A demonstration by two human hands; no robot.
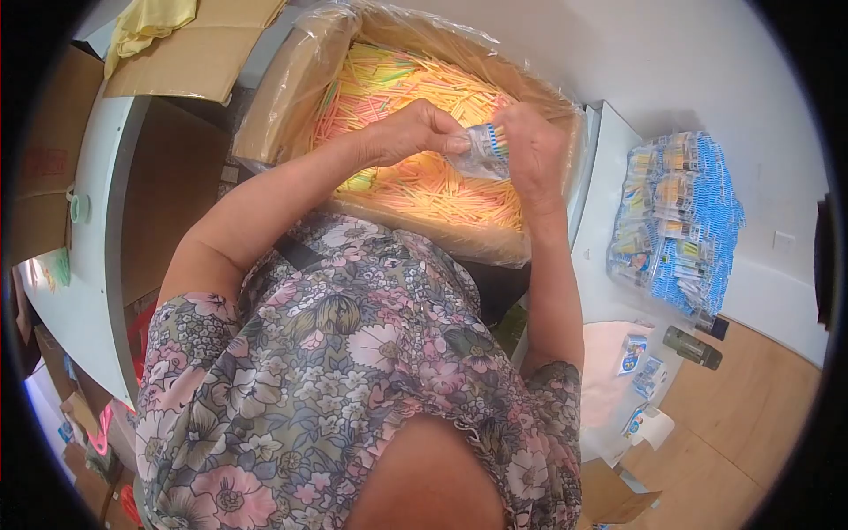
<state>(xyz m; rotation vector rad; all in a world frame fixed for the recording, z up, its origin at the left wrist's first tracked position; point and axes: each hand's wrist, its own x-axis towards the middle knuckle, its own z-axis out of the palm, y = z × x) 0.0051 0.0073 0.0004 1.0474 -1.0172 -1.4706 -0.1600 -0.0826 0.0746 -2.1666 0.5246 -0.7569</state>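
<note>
Above a big box of thin pastel sticks [442,190], my two hands meet at a small clear plastic bag [481,159] with a blue and white patterned strip. My left hand [411,134] is closed, pinching the bag's left side between thumb and fingers. At the bag's right end my right hand [534,155] is curled shut around several of the sticks, whose pale ends show at the bag's blue strip. How far the sticks reach into the bag is hard to make out. The right fingertips are partly hidden.
The sticks fill a cardboard box [393,212] lined with clear plastic. On the white table at right lies a heap of filled blue and clear packets [680,221]. Nearer are a pink cloth [605,371] and a dark green bottle [691,347]. Cardboard [194,53] lies at far left.
</note>
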